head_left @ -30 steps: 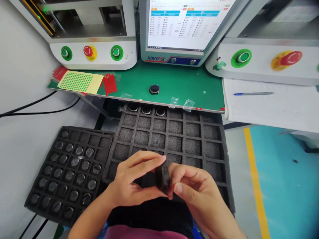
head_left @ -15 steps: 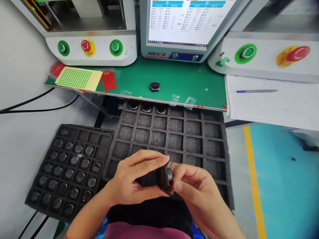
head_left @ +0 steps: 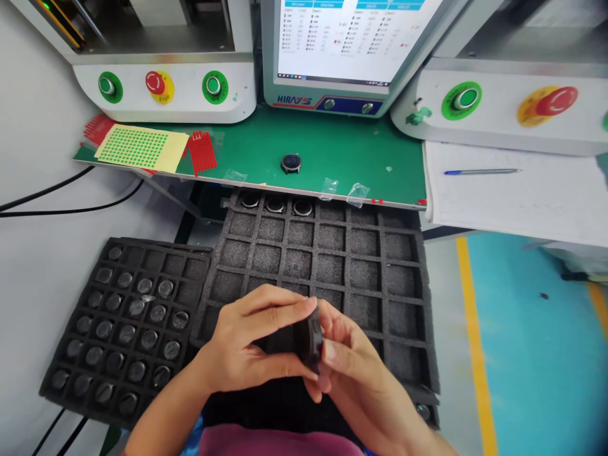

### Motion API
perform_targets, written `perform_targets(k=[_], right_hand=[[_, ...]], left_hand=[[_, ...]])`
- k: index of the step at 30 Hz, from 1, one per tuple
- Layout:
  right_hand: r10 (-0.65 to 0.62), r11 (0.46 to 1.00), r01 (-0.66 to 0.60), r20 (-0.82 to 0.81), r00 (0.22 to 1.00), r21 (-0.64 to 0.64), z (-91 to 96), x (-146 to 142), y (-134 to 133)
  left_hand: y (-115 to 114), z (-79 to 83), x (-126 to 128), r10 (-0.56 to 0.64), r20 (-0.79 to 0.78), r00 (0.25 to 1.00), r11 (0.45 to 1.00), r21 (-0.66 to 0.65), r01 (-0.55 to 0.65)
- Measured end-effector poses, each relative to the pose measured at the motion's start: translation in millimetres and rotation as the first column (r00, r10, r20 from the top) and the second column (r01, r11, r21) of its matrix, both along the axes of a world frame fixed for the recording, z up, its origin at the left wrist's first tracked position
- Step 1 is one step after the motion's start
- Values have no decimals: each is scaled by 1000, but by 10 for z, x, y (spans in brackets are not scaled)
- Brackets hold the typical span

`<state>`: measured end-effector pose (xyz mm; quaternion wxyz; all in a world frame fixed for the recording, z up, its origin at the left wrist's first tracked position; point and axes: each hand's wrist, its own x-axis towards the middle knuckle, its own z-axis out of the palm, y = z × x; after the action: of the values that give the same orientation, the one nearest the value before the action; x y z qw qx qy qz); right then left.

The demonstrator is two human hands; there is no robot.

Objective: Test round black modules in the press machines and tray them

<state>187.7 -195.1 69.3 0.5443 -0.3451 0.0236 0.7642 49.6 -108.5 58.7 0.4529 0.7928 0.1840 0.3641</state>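
- Held dark watch case (head_left: pixel 310 339) on edge between thumb and fingertips of left hand (head_left: pixel 237 342);
- closed thumb and fingers of right hand (head_left: pixel 356 367) narrowly about its rim;
- seemingly worked that rim; next likely needed steady left grip;
- held it above foam tray (head_left: pixel 331 259).

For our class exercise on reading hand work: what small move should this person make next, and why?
Perhaps the right hand should press its thumb against the dark watch-like case: the left hand grips it at the edges, and that thumb is right beside it, near a small red bit.
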Motion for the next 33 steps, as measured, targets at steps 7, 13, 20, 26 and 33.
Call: perform_targets(k=[7, 13, 20, 26, 33], right_hand=[[-212, 977, 204, 215, 954, 58, -60, 137, 83], [-300, 952, 301, 374, 878, 57, -158, 106, 96], [-254, 967, 243, 311, 916, 76, -133, -53, 68], [-161, 983, 133, 253, 954, 124, -66, -102, 76], [-204, 978, 180, 284, 937, 108, -28, -160, 101]], left_hand=[[-48, 7, 93, 0, 289, 957, 525, -815, 246], [-170, -14, 173, 156, 354, 922, 196, -926, 323], [-282, 8, 216, 169, 174, 970, 390, -916, 96], [-356, 39, 178, 101, -39, 994, 655, -750, -96], [-328, 86, 156, -5, -186, 983, 853, -514, -93]])
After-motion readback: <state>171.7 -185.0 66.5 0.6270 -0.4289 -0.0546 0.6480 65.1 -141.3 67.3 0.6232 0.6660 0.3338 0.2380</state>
